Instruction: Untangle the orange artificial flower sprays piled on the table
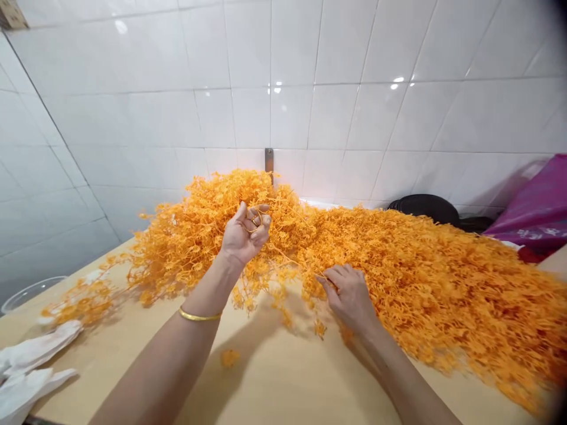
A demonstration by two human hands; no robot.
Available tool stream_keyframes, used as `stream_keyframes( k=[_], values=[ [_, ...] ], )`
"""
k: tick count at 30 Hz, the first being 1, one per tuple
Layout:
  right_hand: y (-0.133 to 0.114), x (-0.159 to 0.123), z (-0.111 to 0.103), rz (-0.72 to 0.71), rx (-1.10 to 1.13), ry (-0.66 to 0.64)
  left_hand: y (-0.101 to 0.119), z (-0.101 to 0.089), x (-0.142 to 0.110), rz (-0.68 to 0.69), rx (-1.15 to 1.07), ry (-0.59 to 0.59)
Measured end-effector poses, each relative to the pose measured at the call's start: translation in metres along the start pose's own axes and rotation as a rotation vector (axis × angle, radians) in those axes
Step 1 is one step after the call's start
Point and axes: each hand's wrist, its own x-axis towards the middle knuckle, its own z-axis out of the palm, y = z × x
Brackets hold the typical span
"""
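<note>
Orange artificial-looking sprigs with thin stems and small frilly blooms lie in a tall heap (172,254) at the left and a wide, low pile (425,265) at the right. My left hand (245,236), palm turned up, is raised before the tall heap with its fingers curled round a thin orange stem. Lower and to the right, my right hand (352,295) pinches an orange sprig (310,289) at the edge of the low pile. The exact grip of its fingertips is partly hidden. Between both hands, loose sprigs hang and trail onto the table.
White gloves (35,360) lie at the table's left edge, near a clear round rim (33,292). One loose bloom (230,357) rests on the wooden table (274,389). Behind stand a tiled wall (292,112), a black rounded object (425,206) and a purple bag (535,206).
</note>
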Motion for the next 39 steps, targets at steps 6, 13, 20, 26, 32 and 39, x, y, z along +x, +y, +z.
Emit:
stream_keyframes(
  k=[6,13,20,26,32,39],
  values=[
    [-0.006,0.004,-0.017,-0.05,0.121,0.023,-0.008,0.027,0.008,0.091,-0.091,-0.015],
    [-0.039,0.053,-0.063,0.02,0.43,0.211,-0.002,0.033,0.011,0.103,-0.142,-0.066],
    [-0.059,0.08,-0.03,-0.051,0.597,-0.081,0.001,0.021,0.018,0.077,-0.218,-0.109],
    [-0.047,0.085,-0.014,0.089,0.638,-0.071,-0.009,0.01,0.032,0.063,-0.212,0.019],
    [-0.024,0.087,-0.019,0.255,0.665,0.05,-0.026,0.008,0.037,-0.085,0.038,0.088],
    [-0.028,0.085,-0.027,0.05,0.764,-0.152,-0.03,0.013,0.035,-0.123,-0.133,0.028]
  ],
)
